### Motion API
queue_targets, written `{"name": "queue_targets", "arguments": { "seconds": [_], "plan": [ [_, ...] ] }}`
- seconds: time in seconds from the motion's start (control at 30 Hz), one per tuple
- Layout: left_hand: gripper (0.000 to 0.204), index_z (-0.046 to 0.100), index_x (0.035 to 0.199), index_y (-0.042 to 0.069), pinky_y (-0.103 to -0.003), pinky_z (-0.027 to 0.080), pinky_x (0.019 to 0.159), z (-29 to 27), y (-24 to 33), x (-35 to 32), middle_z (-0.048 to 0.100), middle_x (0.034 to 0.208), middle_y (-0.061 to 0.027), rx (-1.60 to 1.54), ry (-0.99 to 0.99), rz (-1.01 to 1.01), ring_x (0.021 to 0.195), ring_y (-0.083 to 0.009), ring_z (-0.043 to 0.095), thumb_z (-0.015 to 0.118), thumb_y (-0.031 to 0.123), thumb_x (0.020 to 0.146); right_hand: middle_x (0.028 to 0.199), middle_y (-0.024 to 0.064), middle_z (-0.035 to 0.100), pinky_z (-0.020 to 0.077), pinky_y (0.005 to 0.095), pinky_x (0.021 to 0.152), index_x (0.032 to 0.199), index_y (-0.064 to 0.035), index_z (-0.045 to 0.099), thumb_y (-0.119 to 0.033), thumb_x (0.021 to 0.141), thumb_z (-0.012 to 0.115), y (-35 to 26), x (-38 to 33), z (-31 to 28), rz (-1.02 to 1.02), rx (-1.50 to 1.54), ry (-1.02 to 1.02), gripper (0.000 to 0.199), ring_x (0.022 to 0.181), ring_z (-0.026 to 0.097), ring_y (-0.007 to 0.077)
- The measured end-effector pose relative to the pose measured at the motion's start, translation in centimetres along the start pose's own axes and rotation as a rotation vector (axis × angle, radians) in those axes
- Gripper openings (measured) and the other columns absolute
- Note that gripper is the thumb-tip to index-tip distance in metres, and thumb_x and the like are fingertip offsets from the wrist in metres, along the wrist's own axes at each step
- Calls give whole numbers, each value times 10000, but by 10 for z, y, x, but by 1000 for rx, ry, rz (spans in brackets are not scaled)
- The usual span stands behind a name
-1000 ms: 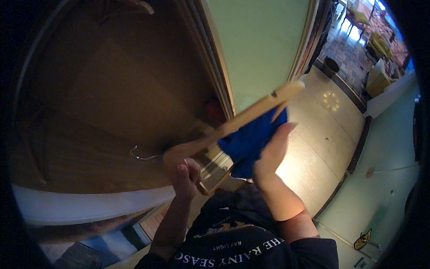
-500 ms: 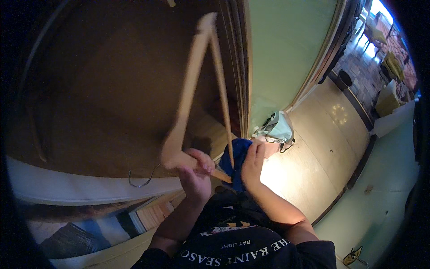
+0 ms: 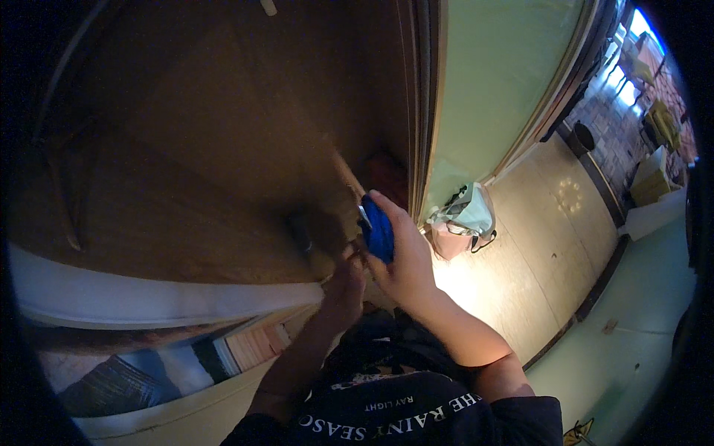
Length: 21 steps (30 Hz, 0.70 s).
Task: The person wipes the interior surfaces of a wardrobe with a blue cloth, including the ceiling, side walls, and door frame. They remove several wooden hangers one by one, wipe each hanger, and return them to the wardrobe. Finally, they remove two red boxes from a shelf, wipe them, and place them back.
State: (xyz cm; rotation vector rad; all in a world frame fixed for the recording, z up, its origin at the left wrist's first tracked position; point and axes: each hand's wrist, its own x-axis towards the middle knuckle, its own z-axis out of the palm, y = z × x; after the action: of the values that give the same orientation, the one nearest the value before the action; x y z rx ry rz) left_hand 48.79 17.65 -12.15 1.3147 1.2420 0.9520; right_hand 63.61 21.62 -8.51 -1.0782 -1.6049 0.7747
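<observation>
My right hand (image 3: pixel 410 256) is closed around a bunched blue cloth (image 3: pixel 378 232), which has a small pale strip at its left edge. Beyond it a wooden clothes hanger (image 3: pixel 346 172) points into the dark wardrobe, one bar showing and the rest lost in shadow. Just below and left of the cloth, my left hand (image 3: pixel 343 291) is in shade and slightly blurred. Its fingers are drawn together close to the right hand, seemingly on the hanger's near part, though the grip itself is mostly hidden.
A brown wardrobe interior (image 3: pixel 186 171) fills the left, above a white ledge (image 3: pixel 163 297). Below that lie folded clothes (image 3: pixel 178 370). On the floor to the right, a pale green and pink bag (image 3: pixel 465 219) stands by a green panel (image 3: pixel 506 82). A dark bucket (image 3: pixel 581 139) stands farther off.
The hanger has swung from upright in front of me to pointing away into the dark wardrobe. Both hands and the blue cloth have shifted; the cloth has moved up and slightly left.
</observation>
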Motion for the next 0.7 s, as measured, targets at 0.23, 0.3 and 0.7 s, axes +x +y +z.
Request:
{"name": "queue_targets", "arguments": {
  "seconds": [0.23,0.3,0.7],
  "plan": [
    [581,536,1087,25,-378,452,812,-22,19,20,556,1082,-159,1109,359,594,982,-271,564,545,550,839,1126,210,553,457,439,838,1254,-60,427,-30,717,633,17,-12,-38,5,49,-358,576,1017,535,411],
    [570,561,1009,34,-371,474,711,-20,6,15,595,946,-125,896,144,346,851,-264,598,546,574,825,1114,203,560,456,437,835,1240,-64,444,-45,705,646,13,-10,-46,-103,24,-371,572,1011,541,401],
    [350,580,943,53,-250,480,571,-26,19,15,614,741,-36,365,301,426,618,-106,567,755,292,757,768,110,555,396,398,640,896,-66,590,-450,607,743,72,-33,-105,-183,-655,-31,504,714,527,322]
  ]
}}
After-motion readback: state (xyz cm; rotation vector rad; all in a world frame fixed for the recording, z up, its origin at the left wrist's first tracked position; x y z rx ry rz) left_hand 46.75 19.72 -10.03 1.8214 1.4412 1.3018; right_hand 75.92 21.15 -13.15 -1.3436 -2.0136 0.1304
